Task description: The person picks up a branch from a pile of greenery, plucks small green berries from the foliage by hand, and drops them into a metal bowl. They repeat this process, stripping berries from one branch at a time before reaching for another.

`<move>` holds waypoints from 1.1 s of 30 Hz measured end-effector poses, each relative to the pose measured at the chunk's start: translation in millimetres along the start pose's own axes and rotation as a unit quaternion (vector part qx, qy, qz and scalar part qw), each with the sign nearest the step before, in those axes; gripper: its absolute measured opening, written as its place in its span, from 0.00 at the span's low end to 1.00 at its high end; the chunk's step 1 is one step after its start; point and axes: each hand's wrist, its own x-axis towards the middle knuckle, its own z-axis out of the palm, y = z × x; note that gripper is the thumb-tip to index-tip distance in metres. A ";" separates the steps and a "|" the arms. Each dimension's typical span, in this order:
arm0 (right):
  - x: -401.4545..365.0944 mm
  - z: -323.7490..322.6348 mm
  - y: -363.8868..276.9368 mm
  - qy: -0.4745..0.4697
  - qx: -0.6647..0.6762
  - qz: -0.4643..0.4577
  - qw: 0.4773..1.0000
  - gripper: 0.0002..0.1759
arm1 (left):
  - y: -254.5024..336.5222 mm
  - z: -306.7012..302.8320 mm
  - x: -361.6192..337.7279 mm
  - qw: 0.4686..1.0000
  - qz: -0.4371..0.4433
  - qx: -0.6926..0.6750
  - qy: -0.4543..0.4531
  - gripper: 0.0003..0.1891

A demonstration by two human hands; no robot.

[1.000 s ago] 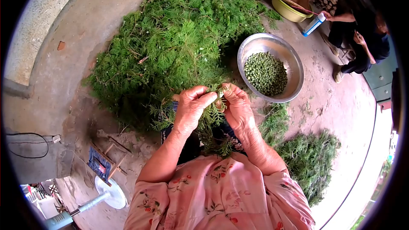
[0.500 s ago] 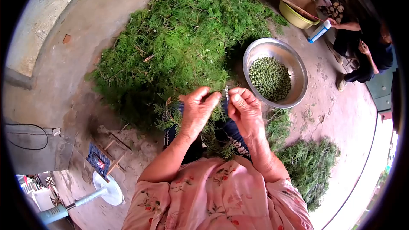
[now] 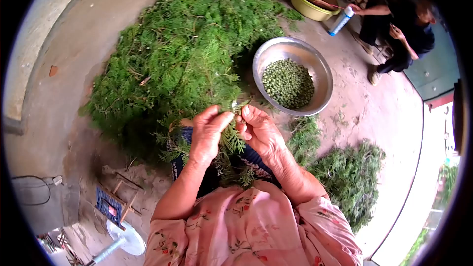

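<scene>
My left hand (image 3: 207,135) is closed in a pinch on a flat-leaved conifer sprig (image 3: 232,137) that hangs between my hands. Close beside it, my right hand (image 3: 263,133) pinches at the sprig's upper end; the exact bit between its fingertips is too small to make out. In front of both hands rises a big heap of green conifer branches (image 3: 182,49). Beyond my right hand stands a metal bowl (image 3: 322,91), partly filled with small round green berries (image 3: 288,83). More greenery lies across my lap.
A smaller pile of branches (image 3: 350,180) lies at my right. A seated person (image 3: 399,39) at the upper right holds a white-and-blue tube (image 3: 341,21). Near them is a yellow basin (image 3: 313,7). A small stool (image 3: 116,202) and a fan (image 3: 129,239) stand at lower left.
The view has turned, so the bowl and heap appear farther left. My hands have drawn closer together, and the sprig between them shows more fully.
</scene>
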 end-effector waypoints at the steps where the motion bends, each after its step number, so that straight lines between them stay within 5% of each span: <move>1: 2.5 -5.0 -3.5 0.006 0.006 0.004 1.000 0.09 | 2.0 -2.0 1.3 1.000 0.008 -0.004 0.012 0.05; 6: 20.4 -49.4 -46.5 0.157 -0.004 -0.106 0.982 0.07 | -0.3 -10.3 5.3 0.998 0.032 0.040 0.048 0.06; 9: 55.7 -142.6 -78.2 0.184 0.055 -0.203 0.960 0.11 | -4.2 -20.7 9.7 0.999 0.047 -0.015 0.021 0.11; 10: 63.3 -181.6 -98.3 0.267 -0.328 -0.235 0.875 0.12 | -2.1 -20.4 11.1 0.999 0.042 -0.027 0.019 0.11; 11: 65.6 -206.9 -109.5 0.299 -0.659 -0.230 0.650 0.14 | -0.8 -21.0 12.5 0.998 0.039 -0.040 0.015 0.11; 13: 47.0 -173.0 -128.7 0.310 -0.499 -0.241 0.773 0.18 | -3.8 -27.3 14.2 0.999 0.043 -0.029 0.017 0.13; 15: 54.3 -198.4 -146.1 0.249 -0.100 -0.374 0.888 0.22 | -1.0 -27.4 14.0 0.997 0.069 -0.020 -0.003 0.15; 16: 48.5 -206.2 -153.6 0.248 -0.142 -0.367 0.886 0.21 | -2.4 -30.6 15.0 0.996 0.080 -0.023 -0.020 0.16; 17: 51.1 -241.1 -159.8 0.271 -0.392 -0.366 0.799 0.18 | -0.2 -32.7 13.8 0.996 0.082 -0.022 -0.016 0.16; 20: 50.5 -234.9 -155.1 0.276 -0.422 -0.338 0.795 0.17 | 6.2 -46.9 8.0 0.995 0.097 -0.005 0.032 0.15; 22: 28.7 -133.1 -127.3 0.179 -0.183 -0.254 0.933 0.14 | 14.4 -67.2 5.5 0.989 0.125 0.003 0.073 0.13; 27: -3.0 -27.3 -47.5 0.106 -0.407 -0.193 0.887 0.07 | 24.8 -126.0 -19.2 0.967 0.135 0.021 0.214 0.10; 30: -17.2 -8.8 0.3 -0.010 -0.380 -0.157 0.911 0.09 | 15.1 -156.0 -36.6 0.952 0.102 0.061 0.281 0.10; 32: -20.7 2.0 31.0 -0.121 -0.573 -0.235 0.776 0.11 | 7.3 -163.7 -48.2 0.939 0.055 0.092 0.328 0.10; 33: -28.7 25.1 35.0 -0.137 -0.586 -0.136 0.787 0.11 | 1.0 -167.2 -52.9 0.937 0.037 0.105 0.332 0.09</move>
